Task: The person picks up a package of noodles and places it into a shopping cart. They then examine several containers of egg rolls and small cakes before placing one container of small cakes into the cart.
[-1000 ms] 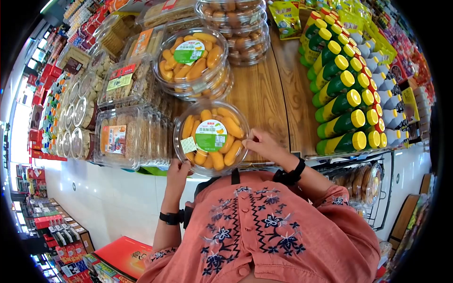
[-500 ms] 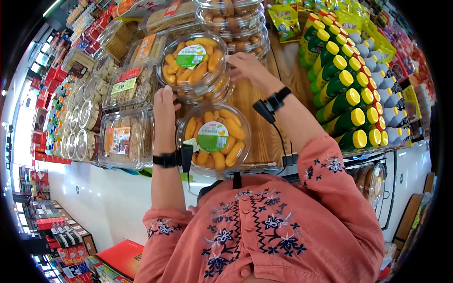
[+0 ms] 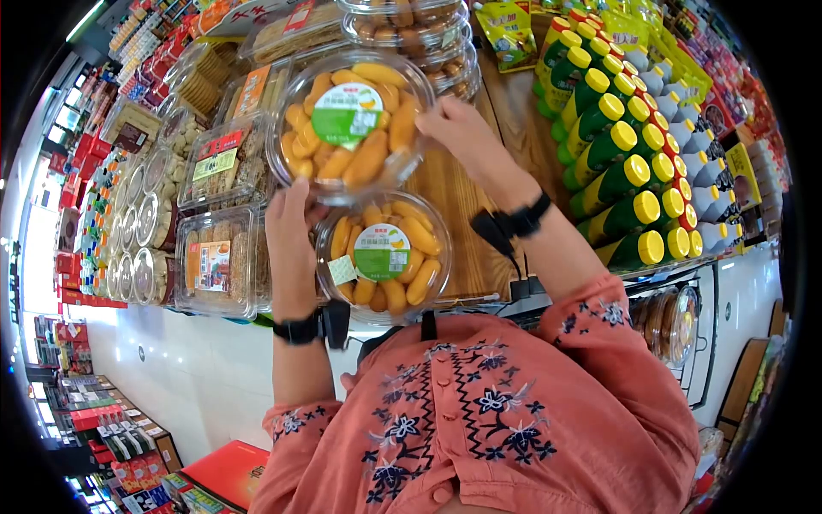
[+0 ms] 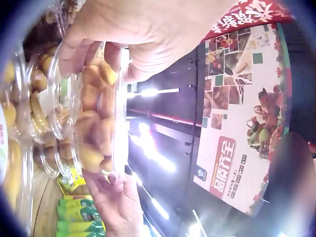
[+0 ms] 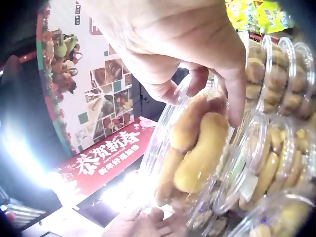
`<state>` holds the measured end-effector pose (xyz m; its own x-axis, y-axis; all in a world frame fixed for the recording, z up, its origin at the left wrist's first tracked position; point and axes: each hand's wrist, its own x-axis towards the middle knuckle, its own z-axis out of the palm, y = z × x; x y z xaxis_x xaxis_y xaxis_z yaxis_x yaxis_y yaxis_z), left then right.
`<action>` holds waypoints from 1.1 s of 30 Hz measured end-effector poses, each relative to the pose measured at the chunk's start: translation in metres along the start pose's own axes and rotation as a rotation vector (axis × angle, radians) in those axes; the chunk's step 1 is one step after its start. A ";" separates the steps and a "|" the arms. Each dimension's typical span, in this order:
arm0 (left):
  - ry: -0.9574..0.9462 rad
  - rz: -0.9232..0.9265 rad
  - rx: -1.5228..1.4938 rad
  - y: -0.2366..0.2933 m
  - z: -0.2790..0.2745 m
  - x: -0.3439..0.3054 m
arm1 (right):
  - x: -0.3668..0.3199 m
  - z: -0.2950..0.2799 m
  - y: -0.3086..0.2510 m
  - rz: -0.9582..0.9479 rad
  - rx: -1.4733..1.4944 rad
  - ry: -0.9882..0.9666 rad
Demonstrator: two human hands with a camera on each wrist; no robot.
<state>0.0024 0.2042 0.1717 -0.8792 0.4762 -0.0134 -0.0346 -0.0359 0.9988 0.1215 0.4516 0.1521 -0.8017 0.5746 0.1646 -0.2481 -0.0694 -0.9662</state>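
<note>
Both hands' fingers (image 3: 431, 112) clasp opposite rims of the clear tub (image 3: 347, 120) of yellow cakes, left hand (image 3: 287, 227) near, right hand (image 3: 462, 133) at the far right. They hold it above a second tub (image 3: 383, 253) on the desk (image 3: 467, 197). A level hold with even pressure should spare the lid.

We see a wooden display shelf (image 3: 445, 195) whose near edge carries a round clear tub of yellow finger cakes (image 3: 383, 254), with rectangular clear boxes of pastries (image 3: 224, 257) just beside it. Rows of green bottles with yellow caps (image 3: 612, 184) stand along one side. Further back we make out stacked round tubs (image 3: 415, 30) of what may be brown buns.
</note>
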 end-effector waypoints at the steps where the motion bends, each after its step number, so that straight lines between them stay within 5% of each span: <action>1: -0.007 -0.066 -0.029 -0.006 -0.009 -0.013 | -0.020 -0.003 0.003 0.006 -0.047 0.004; 11: -0.036 -0.440 0.092 -0.046 -0.056 -0.121 | -0.145 -0.013 0.027 0.318 -0.216 -0.228; 15: -0.051 -0.430 0.146 -0.054 -0.062 -0.122 | -0.109 -0.031 0.028 0.336 -0.389 -0.236; 24: -0.130 -0.359 0.476 -0.047 -0.080 -0.128 | 0.041 -0.005 0.076 0.410 0.043 -0.050; 33: -0.108 -0.313 0.452 -0.048 -0.080 -0.134 | 0.087 0.013 0.083 0.523 -0.041 -0.080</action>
<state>0.0840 0.0714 0.1222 -0.8055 0.4917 -0.3309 -0.0581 0.4902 0.8697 0.0242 0.4847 0.0890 -0.8519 0.4081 -0.3282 0.2159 -0.2973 -0.9300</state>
